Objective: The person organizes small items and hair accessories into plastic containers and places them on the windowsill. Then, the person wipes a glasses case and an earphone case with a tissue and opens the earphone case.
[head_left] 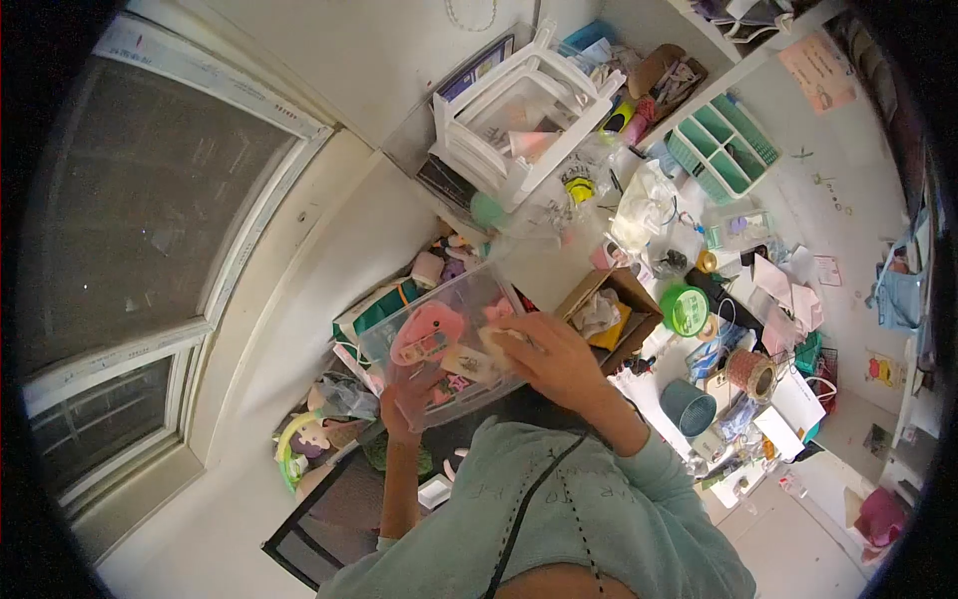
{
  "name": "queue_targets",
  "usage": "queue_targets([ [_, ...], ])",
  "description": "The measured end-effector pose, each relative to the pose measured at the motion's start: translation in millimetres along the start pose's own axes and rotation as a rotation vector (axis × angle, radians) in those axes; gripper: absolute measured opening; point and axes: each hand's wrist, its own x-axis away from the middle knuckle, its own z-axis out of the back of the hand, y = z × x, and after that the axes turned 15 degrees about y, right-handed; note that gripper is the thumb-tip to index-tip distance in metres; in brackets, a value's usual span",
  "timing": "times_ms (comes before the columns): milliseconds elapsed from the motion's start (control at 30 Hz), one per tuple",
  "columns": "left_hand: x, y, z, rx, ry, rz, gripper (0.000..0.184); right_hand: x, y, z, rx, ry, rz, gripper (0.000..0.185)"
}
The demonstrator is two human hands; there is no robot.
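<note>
A clear plastic box [474, 407] is tilted in front of my body, with a pink item [427, 333], a pale card-like piece [469, 363] and small pink and red things inside. My left hand [407, 397] grips the near left side of the box, its fingers wrapped round the wall. Over the right part of the box is my right hand [544, 357], fingers bent together around a small cream-coloured item [496, 341] that they partly hide.
An open cardboard box [611, 317] stands right of my right hand. Beyond are a green round container [685, 310], a dark mesh cup [688, 407], a green divided basket [720, 150] and a white drawer rack [519, 110]. Soft toys [304, 439] lie left.
</note>
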Motion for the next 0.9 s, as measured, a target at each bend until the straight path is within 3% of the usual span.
queue_targets([
  [67,-1.0,5.6,0.9,0.037,0.01,0.008,0.063,10.7,12.5,4.7,-0.003,0.049,-0.09,0.026],
  [267,-9.8,16.6,7.9,0.186,0.118,-0.084,0.055,16.4,24.5,15.7,0.077,0.093,-0.037,0.028],
  [333,-14.5,18.6,10.3,-0.326,0.254,-0.275,0.052,16.7,17.1,15.7,0.114,0.065,-0.044,0.03],
  [400,-23.3,18.8,16.8,-0.422,0.281,-0.34,0.051,18.5,11.3,16.7,0.105,0.05,-0.038,0.031],
  [467,-34.3,18.3,24.1,-0.102,0.19,-0.307,0.052,22.4,6.2,15.5,0.094,0.051,-0.013,0.03],
  [567,-33.9,39.8,10.4,0.262,0.259,-0.121,0.057,31.1,-1.5,19.2,0.088,0.043,-0.009,0.03],
  [900,-154.7,138.0,62.8,0.065,0.246,-0.331,0.073,65.1,-10.6,43.9,0.181,0.089,-0.069,0.029],
])
